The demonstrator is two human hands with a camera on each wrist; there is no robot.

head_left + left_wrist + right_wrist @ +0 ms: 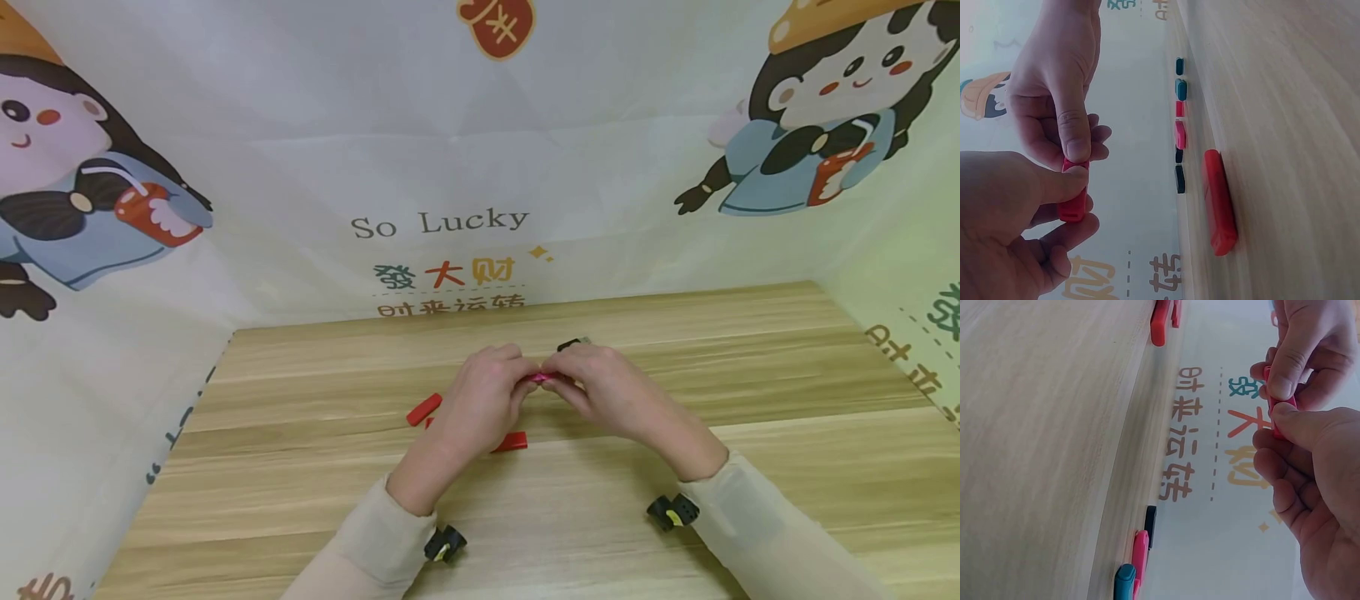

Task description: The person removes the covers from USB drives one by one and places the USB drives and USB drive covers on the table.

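From my end of the feed I have a small pink piece (540,377) held up off the table (262,467), a little right of centre; the left hand (483,396) pinches its left end between thumb and fingers, the right hand (603,387) pinches the other end the same way, and the thumbs lie close together along it; whether they press or pull I cannot tell; to do this well I would line both pinches up with its length, load it straight and evenly, and avoid any twist or bend; fingertips set nearer the ends would leave its middle in sight, and I would brace the wrists against a sudden slip; as for room, a black piece (572,344) lies just beyond the right hand, in a row with pink pieces (1180,134) and teal pieces (1180,89), so I would not push far there; red pieces (424,409) lie beside and partly under the left hand and forearm, so that arm should not drop; the far edge meets the printed backdrop (300,208); the widest bare wood is near, between the forearms, and out to the left.
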